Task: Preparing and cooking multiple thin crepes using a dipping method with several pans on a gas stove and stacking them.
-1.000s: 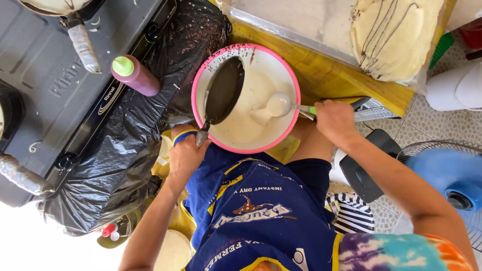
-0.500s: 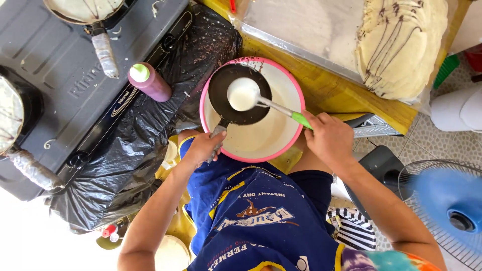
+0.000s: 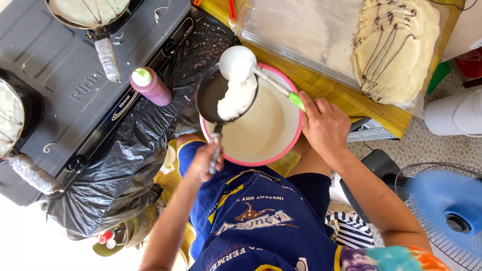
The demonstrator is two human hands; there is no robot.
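My left hand (image 3: 206,160) grips the handle of a small dark pan (image 3: 213,95), held over the left rim of a pink bowl (image 3: 296,138) of pale batter. My right hand (image 3: 326,123) holds a ladle (image 3: 238,62) by its green handle. The ladle is tipped above the pan. White batter runs from it onto the pan's right half.
A grey gas stove (image 3: 65,75) on the left carries two other pans with crepes cooking. A purple squeeze bottle (image 3: 150,86) stands on black plastic sheeting (image 3: 125,160). A stack of chocolate-drizzled crepes (image 3: 396,47) lies on a wooden board at the back right. A blue fan (image 3: 449,206) spins at the lower right.
The ladle came up out of the bowl full of batter, moved over the pan and tipped. Batter now pours onto the pan, which has levelled out above the bowl.
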